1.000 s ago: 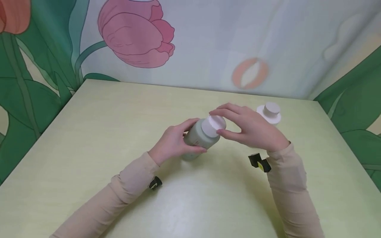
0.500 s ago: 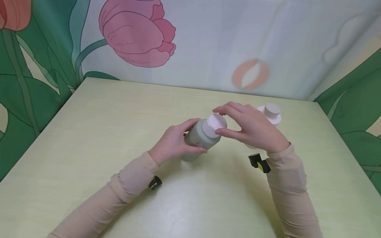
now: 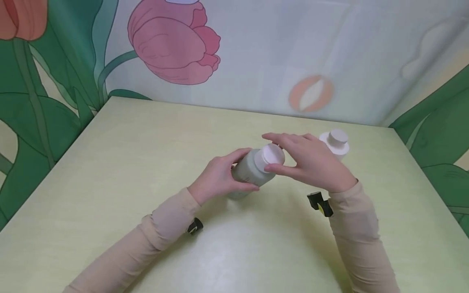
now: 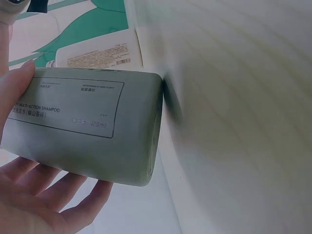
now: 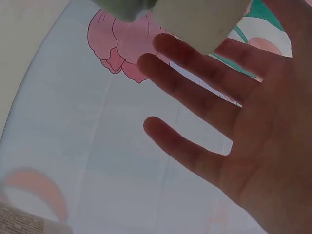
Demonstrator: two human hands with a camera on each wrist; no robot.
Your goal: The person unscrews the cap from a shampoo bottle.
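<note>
Grey-green plastic bottle (image 3: 249, 169) tilts, gripped by the left hand (image 3: 218, 177).
Right hand (image 3: 310, 162) straightens its fingers, spread loosely at the round white cap (image 3: 274, 155).

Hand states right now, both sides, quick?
Left hand: holding the grey-green shampoo bottle.
Right hand: open, spread at the white cap; no firm grip visible.

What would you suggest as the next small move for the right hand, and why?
I'd probably draw the right hand's fingers in closer around the white cap: its thumb lies against the cap, but its little finger extends nearly straight, clear of it. The left hand grips the tilted green bottle, which should help steady it.
</note>
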